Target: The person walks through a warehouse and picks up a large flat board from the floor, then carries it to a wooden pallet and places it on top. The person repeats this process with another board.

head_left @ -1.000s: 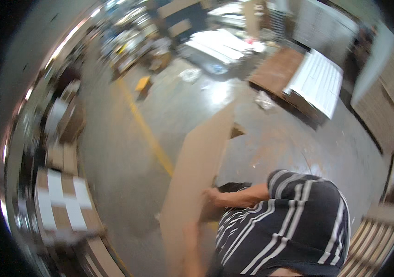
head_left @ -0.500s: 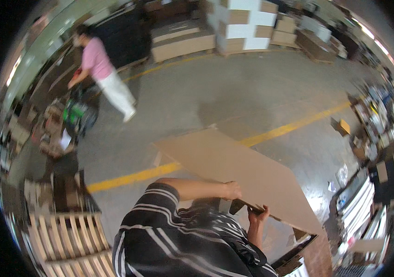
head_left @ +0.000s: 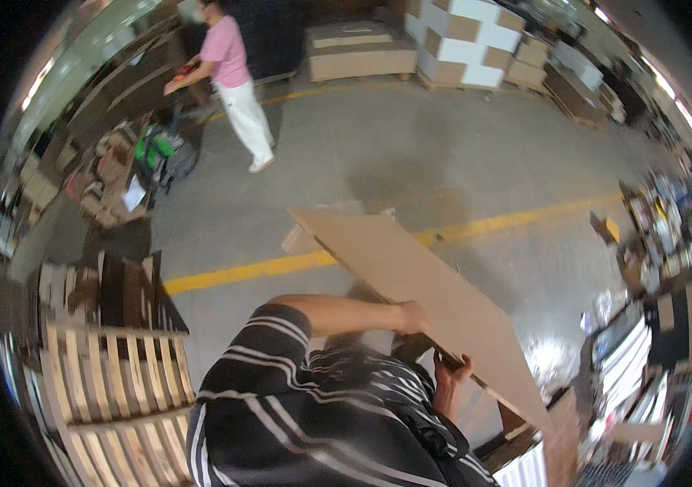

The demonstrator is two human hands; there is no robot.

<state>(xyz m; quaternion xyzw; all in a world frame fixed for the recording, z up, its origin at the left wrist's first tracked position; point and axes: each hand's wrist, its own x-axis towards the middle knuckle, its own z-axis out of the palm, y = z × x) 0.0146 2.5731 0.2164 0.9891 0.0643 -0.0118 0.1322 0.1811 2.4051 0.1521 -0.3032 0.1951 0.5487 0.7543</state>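
Note:
A large flat brown board (head_left: 435, 280) slants across the floor in front of me, its near long edge raised towards my body. My left hand (head_left: 413, 318) is closed on that edge, fingers curled. Further along to the right, my right hand (head_left: 453, 372) grips the same edge, with fingers up against the face and the rest of the hand below. Beneath the board's far left corner, a pale block-like piece (head_left: 295, 240) shows. The board hides most of its own underside.
A slatted wooden pallet (head_left: 118, 377) lies at my near left. Beyond it, a person in a pink top (head_left: 228, 53) holds the handle of a green-and-black wheeled machine (head_left: 159, 150). Stacked boxes (head_left: 467, 40) stand at the back. White strips (head_left: 626, 357) and scrap line the right side.
The board has tipped more steeply, its face narrower to my view. Both hands keep their grip. My view has shifted, and the person in pink appears further right and higher.

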